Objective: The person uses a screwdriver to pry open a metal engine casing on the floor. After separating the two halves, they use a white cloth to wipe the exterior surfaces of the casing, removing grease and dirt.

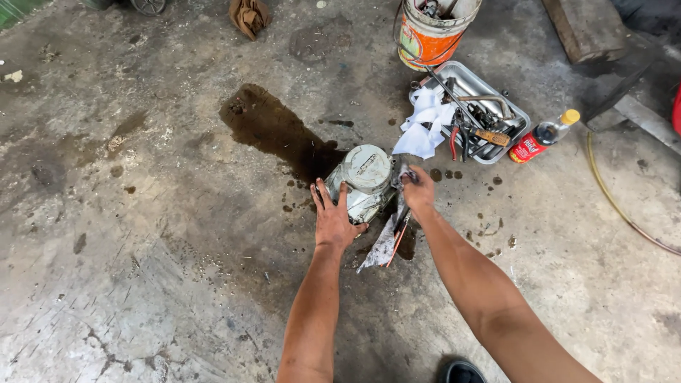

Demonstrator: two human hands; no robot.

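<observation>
**gearhead_22:** Head cam looked straight down at a concrete floor (142, 269). The grey metal housing (363, 181), some kind of engine or pump casing, sat on the floor at the lower end of a big dark oil stain (273, 128). The left hand (333, 216) was spread open, fingers splayed flat against the casing's near-left side. The right hand (418, 188) was closed around a dirty rag (389, 237) that it pressed to the casing's right side, the rest of the rag trailing down onto the floor.

**oily_pete:** How far along would you say it was? And which way was the thing lying?

**gearhead_22:** Mid-way at best, I'd guess. The round top cover already looked fairly pale and clean, but the lower body was grimy, and fresh drips dotted the floor around it. So the sides and underside seemed left to do. Its long axis ran from upper right to lower left in the shot, with the round cover facing up and away from the person, tilted a bit.

**oily_pete:** Tools nearby?

**gearhead_22:** Yep, a metal tray (521, 117) of tools with a white cloth (425, 124) draped over its edge, an orange bucket (425, 39) behind it, and a small bottle (543, 135) just beside the tray.
</observation>
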